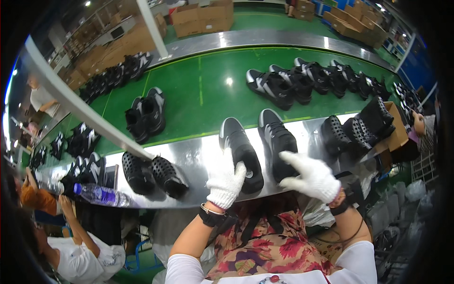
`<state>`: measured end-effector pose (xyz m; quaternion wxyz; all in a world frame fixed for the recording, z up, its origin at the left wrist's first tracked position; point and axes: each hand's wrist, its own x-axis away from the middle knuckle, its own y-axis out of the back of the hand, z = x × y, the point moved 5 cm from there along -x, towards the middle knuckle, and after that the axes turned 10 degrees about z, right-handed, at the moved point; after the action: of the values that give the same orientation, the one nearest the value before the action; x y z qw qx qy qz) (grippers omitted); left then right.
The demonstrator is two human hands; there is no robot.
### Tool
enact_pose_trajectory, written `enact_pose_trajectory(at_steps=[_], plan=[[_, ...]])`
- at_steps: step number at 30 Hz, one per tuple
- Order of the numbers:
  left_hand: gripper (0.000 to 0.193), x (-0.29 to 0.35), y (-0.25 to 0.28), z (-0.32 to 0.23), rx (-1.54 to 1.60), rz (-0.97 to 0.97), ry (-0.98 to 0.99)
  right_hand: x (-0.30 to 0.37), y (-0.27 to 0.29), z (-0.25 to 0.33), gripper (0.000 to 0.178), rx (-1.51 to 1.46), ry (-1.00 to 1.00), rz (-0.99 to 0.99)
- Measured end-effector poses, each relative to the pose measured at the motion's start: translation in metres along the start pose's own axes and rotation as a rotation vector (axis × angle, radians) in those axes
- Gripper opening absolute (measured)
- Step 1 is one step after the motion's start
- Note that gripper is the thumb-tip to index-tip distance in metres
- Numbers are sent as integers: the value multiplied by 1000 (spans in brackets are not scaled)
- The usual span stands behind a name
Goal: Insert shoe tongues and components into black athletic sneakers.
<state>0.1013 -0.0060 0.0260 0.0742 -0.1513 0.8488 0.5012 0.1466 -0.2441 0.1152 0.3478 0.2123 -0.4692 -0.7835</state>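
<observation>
Two black-and-grey sneakers stand side by side in front of me, toes pointing away, on the metal ledge and the belt's near edge. My left hand (226,183), in a white knitted glove, grips the left sneaker (241,146) by its side, with the thumb at the shoe's opening. Beside the heel of the right sneaker (278,137) is my right hand (313,177), also gloved. Its thumb and fingers are spread apart, with the fingertips at the heel; whether they touch it I cannot tell.
A green belt (213,94) carries rows of black sneakers (279,87). Perforated black shoe-shaped pieces (168,176) lie left on the metal ledge (203,156), more (357,132) at right by a cardboard box (397,125). A water bottle (104,195) lies left. Co-workers sit at left.
</observation>
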Motion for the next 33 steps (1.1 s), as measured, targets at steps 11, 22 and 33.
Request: enact_pose_trajectory(at_steps=[11, 22, 33], plan=[[49, 1, 7, 12, 446, 24, 148, -112, -32, 14, 39, 159, 195, 247], [44, 52, 0, 39, 71, -16, 92, -267, -23, -31, 28, 125, 100, -93], [39, 48, 1, 40, 69, -13, 28, -202, 43, -176, 36, 444, -601, -5]])
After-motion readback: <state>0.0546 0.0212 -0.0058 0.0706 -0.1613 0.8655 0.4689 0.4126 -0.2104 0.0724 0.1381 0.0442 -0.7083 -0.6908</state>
